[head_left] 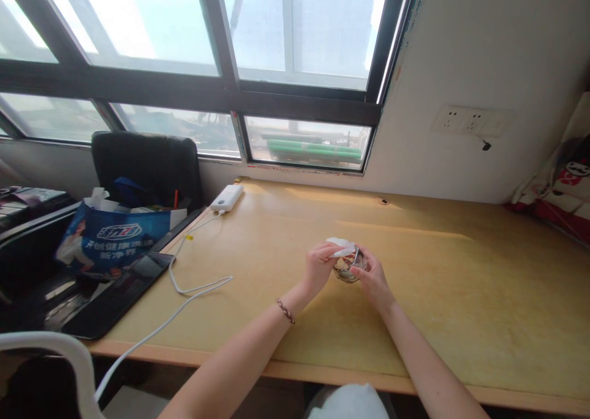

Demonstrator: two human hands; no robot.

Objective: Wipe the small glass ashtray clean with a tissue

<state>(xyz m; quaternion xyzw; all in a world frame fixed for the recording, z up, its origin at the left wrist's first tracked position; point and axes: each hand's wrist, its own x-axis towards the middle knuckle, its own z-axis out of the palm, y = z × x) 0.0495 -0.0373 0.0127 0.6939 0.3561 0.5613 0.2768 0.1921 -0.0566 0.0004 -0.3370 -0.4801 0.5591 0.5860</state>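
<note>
Just above the tabletop, or resting on it, is a small round openwork object (345, 276) with dark metallic, lattice-like sides; its exact kind is unclear. My right hand (375, 282) grips its right side, thumb toward me and fingers around the far edge. A white tissue or thin cloth (340, 245) is pinched in my left hand (317, 265), pressed against the upper left rim of the object. My left fingertips are partly hidden by the white piece. A braided bracelet circles my left wrist.
The yellow wooden table (442, 296) spans the view. At its far left corner lies a white power bank (227, 198) with a white cable (198, 293) trailing to the front edge. Left stand a black chair (147, 167) and a blue bag (117, 238). A fabric bag (560, 185) sits far right.
</note>
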